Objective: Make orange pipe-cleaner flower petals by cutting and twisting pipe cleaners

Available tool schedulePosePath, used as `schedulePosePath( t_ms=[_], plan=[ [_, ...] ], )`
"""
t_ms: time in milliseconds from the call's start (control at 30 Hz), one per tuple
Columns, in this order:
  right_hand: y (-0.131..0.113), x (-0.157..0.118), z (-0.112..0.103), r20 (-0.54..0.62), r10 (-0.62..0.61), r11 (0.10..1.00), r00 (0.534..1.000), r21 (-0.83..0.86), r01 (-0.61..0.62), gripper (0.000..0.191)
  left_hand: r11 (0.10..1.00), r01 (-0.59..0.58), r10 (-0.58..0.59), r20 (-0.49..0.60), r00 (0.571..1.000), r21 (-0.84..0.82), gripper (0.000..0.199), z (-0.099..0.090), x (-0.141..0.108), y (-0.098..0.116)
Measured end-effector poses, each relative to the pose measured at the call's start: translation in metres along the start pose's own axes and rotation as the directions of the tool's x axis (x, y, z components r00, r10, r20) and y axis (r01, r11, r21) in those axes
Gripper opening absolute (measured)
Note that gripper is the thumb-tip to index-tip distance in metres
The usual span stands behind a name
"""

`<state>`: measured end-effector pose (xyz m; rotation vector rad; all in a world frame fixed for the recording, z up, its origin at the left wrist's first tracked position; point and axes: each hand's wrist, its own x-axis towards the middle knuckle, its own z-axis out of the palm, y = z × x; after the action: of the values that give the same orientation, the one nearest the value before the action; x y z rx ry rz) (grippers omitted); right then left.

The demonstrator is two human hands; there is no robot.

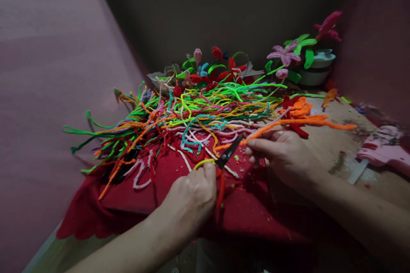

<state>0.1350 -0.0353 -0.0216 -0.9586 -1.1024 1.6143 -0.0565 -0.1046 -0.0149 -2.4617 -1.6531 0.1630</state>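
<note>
My left hand [196, 198] is closed around the yellow handle of a pair of scissors [229, 153], whose dark blades point up and to the right. Between the fingertips of my right hand [282, 151] is an orange pipe cleaner [275, 124], which runs off to the right above the hand. The blade tips lie close to the pipe cleaner's left part; whether they touch it I cannot tell. Just beyond my right hand lies an orange and red pipe-cleaner flower [297, 108]. A red pipe-cleaner piece [221, 190] hangs beside my left hand.
A large heap of multicoloured pipe cleaners [211, 106] spreads over the red cloth [250, 209]. Behind it stand several fuzzy flowers [221, 66]. At the back right is a pale pot [315, 76] with flowers. A pink glue gun [384, 149] lies at the right.
</note>
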Motion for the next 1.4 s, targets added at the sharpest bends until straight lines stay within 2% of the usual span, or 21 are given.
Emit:
schedulePosePath(
  t_ms=[67,100,167,233,333,467,567,667,767,833,867,933,967,1000,1033,1067,1100,1167,1233,1300,1400],
  plan=[
    [-0.002,0.003,-0.003,-0.025,0.005,0.997,1.000,0.073,-0.003,0.007,0.972,0.099,-0.109,-0.034,0.993,-0.213,0.012,-0.008,0.003,-0.007],
    [-0.002,0.004,-0.003,-0.020,0.018,0.994,1.000,0.107,-0.016,0.007,0.925,0.157,-0.189,-0.061,0.980,-0.346,0.008,-0.012,0.006,-0.009],
    [-0.003,0.004,-0.003,0.002,0.063,0.987,0.998,0.148,-0.063,0.009,0.752,0.201,-0.338,-0.106,0.935,-0.628,0.012,-0.019,0.013,-0.011],
    [-0.002,0.001,0.000,0.006,0.101,0.981,0.995,0.163,-0.101,0.010,0.530,0.131,-0.422,-0.127,0.898,-0.838,0.025,-0.026,0.022,-0.009],
    [0.000,-0.005,0.005,0.021,0.109,0.979,0.994,0.173,-0.111,0.010,0.264,0.046,-0.474,-0.088,0.876,-0.963,0.037,-0.034,0.036,0.001],
    [0.002,-0.010,0.008,0.092,0.090,0.970,0.992,0.216,-0.108,0.007,0.020,0.007,-0.441,-0.002,0.898,-1.000,0.031,-0.038,0.048,0.010],
    [0.000,-0.010,0.008,0.126,0.035,0.972,0.991,0.226,-0.064,0.005,-0.128,0.013,-0.380,0.061,0.923,-0.992,0.026,-0.036,0.051,0.007],
    [-0.001,-0.011,0.007,0.171,-0.020,0.978,0.985,0.206,-0.016,0.005,-0.220,0.062,-0.245,0.116,0.962,-0.973,0.021,-0.029,0.052,0.001],
    [-0.001,-0.013,0.007,0.218,-0.035,0.981,0.975,0.193,-0.008,0.005,-0.267,0.144,-0.096,0.175,0.980,-0.953,0.018,-0.023,0.054,-0.003],
    [0.001,-0.014,0.007,0.229,-0.038,0.981,0.973,0.196,-0.008,0.005,-0.207,0.191,-0.038,0.203,0.978,-0.960,0.020,-0.021,0.055,-0.004],
    [0.001,-0.013,0.007,0.219,-0.039,0.980,0.975,0.200,-0.006,0.005,-0.125,0.185,-0.069,0.194,0.979,-0.975,0.020,-0.020,0.055,-0.005],
    [0.002,-0.012,0.007,0.159,-0.033,0.978,0.987,0.208,-0.001,0.005,0.170,0.120,-0.265,0.072,0.961,-0.978,0.020,-0.021,0.052,-0.008],
    [0.002,-0.011,0.007,0.115,-0.023,0.978,0.993,0.211,-0.002,0.006,0.368,0.105,-0.389,-0.051,0.920,-0.924,0.019,-0.021,0.049,-0.010],
    [0.002,-0.009,0.007,0.069,-0.005,0.978,0.998,0.210,-0.009,0.008,0.562,0.117,-0.475,-0.204,0.856,-0.818,0.018,-0.020,0.043,-0.012],
    [0.002,-0.008,0.007,0.025,0.014,0.978,1.000,0.208,-0.019,0.009,0.721,0.172,-0.504,-0.338,0.795,-0.671,0.017,-0.020,0.037,-0.014],
    [0.001,-0.007,0.006,-0.012,0.033,0.978,0.999,0.206,-0.030,0.011,0.828,0.217,-0.467,-0.420,0.779,-0.518,0.016,-0.019,0.029,-0.015],
    [0.001,-0.007,0.006,-0.041,0.052,0.979,0.998,0.201,-0.042,0.012,0.899,0.220,-0.384,-0.441,0.811,-0.378,0.014,-0.017,0.020,-0.014],
    [0.000,-0.006,0.005,-0.080,0.081,0.978,0.994,0.197,-0.064,0.013,0.980,0.133,-0.180,-0.385,0.905,-0.146,0.011,-0.014,0.005,-0.009],
    [0.000,-0.007,0.006,-0.095,0.093,0.977,0.991,0.200,-0.072,0.013,0.998,0.059,-0.051,-0.286,0.957,0.022,0.018,-0.011,-0.005,-0.001],
    [-0.001,-0.008,0.006,-0.097,0.094,0.976,0.991,0.205,-0.072,0.013,0.991,0.055,-0.030,-0.195,0.980,0.122,0.022,-0.007,-0.009,0.007],
    [-0.001,-0.009,0.008,-0.088,0.088,0.977,0.992,0.200,-0.069,0.012,0.974,0.114,-0.101,-0.075,0.992,0.197,0.025,-0.002,-0.007,0.012]
  ],
)
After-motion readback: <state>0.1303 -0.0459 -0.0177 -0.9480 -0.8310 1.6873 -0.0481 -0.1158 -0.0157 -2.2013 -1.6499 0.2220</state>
